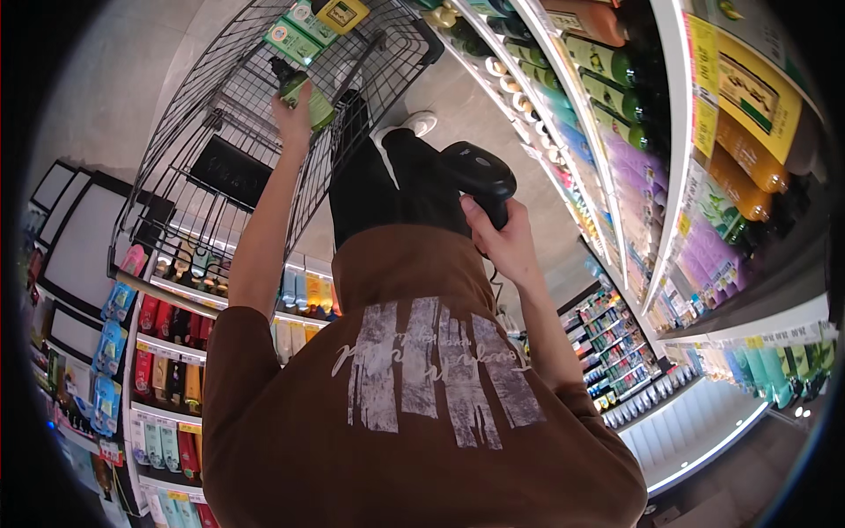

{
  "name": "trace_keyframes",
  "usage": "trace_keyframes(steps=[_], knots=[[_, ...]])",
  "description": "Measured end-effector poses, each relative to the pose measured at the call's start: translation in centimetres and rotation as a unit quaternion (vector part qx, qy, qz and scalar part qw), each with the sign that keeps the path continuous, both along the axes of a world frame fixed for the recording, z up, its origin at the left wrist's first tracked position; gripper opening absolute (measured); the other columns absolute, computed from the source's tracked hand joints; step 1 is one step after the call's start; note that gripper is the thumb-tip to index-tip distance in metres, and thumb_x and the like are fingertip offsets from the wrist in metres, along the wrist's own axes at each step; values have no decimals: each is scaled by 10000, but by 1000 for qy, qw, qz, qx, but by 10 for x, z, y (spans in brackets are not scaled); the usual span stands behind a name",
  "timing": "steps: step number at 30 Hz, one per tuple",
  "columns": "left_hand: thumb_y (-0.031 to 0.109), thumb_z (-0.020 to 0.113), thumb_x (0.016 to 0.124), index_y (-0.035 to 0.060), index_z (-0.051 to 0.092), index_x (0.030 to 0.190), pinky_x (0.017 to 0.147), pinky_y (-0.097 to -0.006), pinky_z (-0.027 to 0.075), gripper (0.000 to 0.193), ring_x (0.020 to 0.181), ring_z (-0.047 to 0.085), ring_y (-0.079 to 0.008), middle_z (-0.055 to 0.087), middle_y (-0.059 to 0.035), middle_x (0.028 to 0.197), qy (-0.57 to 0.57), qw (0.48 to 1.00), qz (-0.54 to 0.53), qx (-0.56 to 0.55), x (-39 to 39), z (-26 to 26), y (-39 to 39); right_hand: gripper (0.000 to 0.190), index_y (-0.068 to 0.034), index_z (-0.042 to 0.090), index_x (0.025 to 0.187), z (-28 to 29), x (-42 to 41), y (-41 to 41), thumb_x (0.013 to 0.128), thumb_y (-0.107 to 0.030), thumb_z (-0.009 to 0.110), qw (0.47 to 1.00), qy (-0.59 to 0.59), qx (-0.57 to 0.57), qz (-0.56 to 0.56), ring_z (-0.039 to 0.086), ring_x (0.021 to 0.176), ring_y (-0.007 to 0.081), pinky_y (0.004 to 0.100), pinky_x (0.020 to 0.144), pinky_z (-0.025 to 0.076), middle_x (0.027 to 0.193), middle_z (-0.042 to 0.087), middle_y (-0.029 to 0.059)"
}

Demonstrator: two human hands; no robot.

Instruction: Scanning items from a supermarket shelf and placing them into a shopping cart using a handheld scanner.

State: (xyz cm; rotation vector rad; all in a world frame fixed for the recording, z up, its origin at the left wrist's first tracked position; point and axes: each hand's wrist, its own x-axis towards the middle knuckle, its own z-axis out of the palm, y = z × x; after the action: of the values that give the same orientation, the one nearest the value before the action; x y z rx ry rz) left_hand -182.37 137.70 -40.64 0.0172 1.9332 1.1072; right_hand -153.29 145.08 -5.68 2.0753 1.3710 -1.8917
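Observation:
My left hand [294, 119] is closed around a green pump bottle [318, 111] with a black pump head. It holds the bottle, tilted, over the wire basket of a shopping cart [177, 105]. Green-and-white boxes [293, 41] and a yellow package [342, 14] are at the cart's far end. My right hand [507, 241] grips the handle of a black handheld barcode scanner [480, 168], in front of my right thigh. A coiled cord [496, 285] hangs below that hand.
Lit shelves [610, 165] with rows of bottles rise close on my right. On the left, another shelf unit [168, 350] holds tubes and bottles behind the cart handle [162, 290]. Framed panels [86, 247] stand farther left. Grey floor [475, 86] shows beside my shoe [420, 123].

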Motion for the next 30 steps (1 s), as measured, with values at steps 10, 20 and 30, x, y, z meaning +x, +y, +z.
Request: trace_keyframes(steps=[10, 20, 30], knots=[[579, 817, 775, -88, 399, 1321, 947, -460, 516, 959, 1100, 631, -395, 583, -298, 1231, 128, 971, -64, -194, -51, -126, -42, 233, -29, 648, 921, -63, -9, 11, 986, -244, 709, 998, -44, -23, 37, 444, 463, 25, 229, 425, 320, 590, 521, -54], [583, 761, 803, -113, 315, 1328, 970, -518, 515, 979, 1164, 618, -475, 598, -347, 1242, 178, 888, -85, -415, -150, -204, -76, 269, 50, 673, 1099, -114, -12, 7, 951, -171, 713, 990, -95, -104, 25, 639, 808, 124, 312, 746, 515, 902, 736, 97], [705, 657, 824, -111, 357, 1354, 848, -486, 582, 1019, 1088, 639, -373, 480, -285, 1314, 265, 763, -240, -539, -153, -196, -60, 272, 46, 665, 1060, -135, -7, 8, 948, -194, 727, 987, -100, -118, 49, 543, 726, 84, 286, 668, 471, 784, 675, 49]])
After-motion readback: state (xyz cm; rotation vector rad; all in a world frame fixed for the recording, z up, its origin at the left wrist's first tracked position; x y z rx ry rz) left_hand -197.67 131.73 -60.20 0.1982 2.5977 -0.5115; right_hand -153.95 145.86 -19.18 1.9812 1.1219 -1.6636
